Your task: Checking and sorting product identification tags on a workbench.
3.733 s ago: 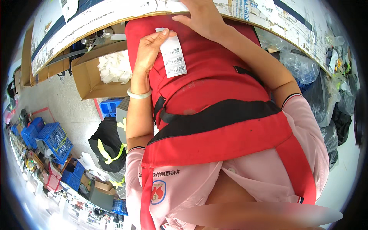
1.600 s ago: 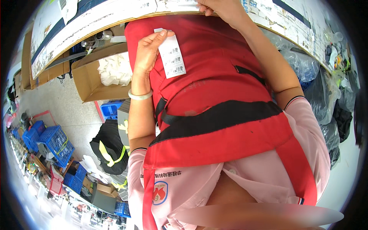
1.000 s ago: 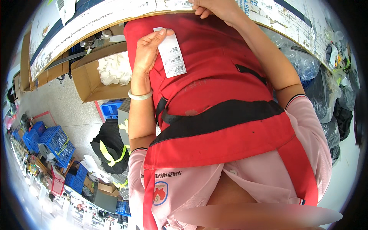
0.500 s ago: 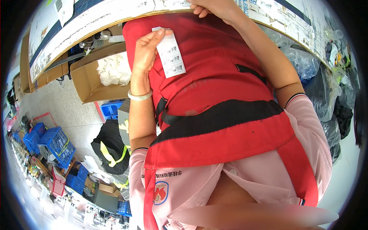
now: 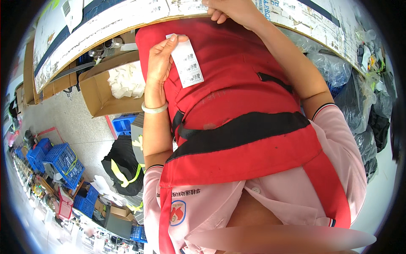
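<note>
Blue plastic crates (image 5: 61, 158) stand on the floor at far left, and an open cardboard box (image 5: 99, 91) with white material inside sits under the desk (image 5: 127, 23) edge. The left hand (image 5: 160, 63), a pale bangle (image 5: 154, 109) on its wrist, pinches a white barcode label strip (image 5: 188, 63) between thumb and fingers, holding it against the red apron (image 5: 237, 97). The right hand (image 5: 230, 10) rests on the desk edge with fingers curled; whether it grips anything I cannot tell. Dark plastic bags (image 5: 359, 110) pile at right.
</note>
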Demonstrator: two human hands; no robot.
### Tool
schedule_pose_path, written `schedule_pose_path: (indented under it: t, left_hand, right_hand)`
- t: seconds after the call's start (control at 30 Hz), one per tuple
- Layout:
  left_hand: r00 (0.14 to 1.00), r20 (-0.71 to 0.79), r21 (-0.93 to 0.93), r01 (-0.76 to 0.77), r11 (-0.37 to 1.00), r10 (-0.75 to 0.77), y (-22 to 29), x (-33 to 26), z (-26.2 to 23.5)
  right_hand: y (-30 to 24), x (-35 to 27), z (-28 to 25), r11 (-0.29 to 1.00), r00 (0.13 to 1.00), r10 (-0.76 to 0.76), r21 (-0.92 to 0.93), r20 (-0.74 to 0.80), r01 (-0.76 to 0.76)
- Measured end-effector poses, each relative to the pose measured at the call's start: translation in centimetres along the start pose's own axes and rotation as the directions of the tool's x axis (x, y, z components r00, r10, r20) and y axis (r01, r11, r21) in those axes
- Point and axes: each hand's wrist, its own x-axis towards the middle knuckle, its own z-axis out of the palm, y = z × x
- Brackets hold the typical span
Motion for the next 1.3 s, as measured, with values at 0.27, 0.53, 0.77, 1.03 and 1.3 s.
schedule_pose_path:
  t: [0.27,0.53,0.77,1.03,1.3]
  left_hand:
    - [0.996,0.06,0.008,-0.061,0.998,0.061,0.2,-1.2,-0.1]
    - [0.999,0.039,0.191,-0.001,0.982,-0.006,0.2,-0.6,0.4]
    - [0.997,0.0,0.193,-0.081,0.978,0.083,-0.1,-0.3,1.2]
    - [0.991,-0.003,0.045,-0.132,0.99,0.132,-0.5,-0.7,0.5]
    - [0.994,0.042,0.086,-0.101,0.991,0.098,-0.9,-0.9,-0.4]
  right_hand:
    - [2.2,-3.5,-8.0,0.995,0.979,-0.008,0.095,-0.204,0.028]
    - [8.2,-4.5,-18.4,0.893,0.835,-0.054,-0.4,-0.548,-0.205]
    - [3.7,-5.8,-13.0,0.756,0.817,-0.323,-0.65,-0.477,-0.081]
    - [3.4,-4.6,3.4,0.983,0.9,0.117,-0.18,0.419,-0.044]
    - [4.4,-3.7,5.0,0.995,0.964,-0.091,0.072,0.251,0.075]
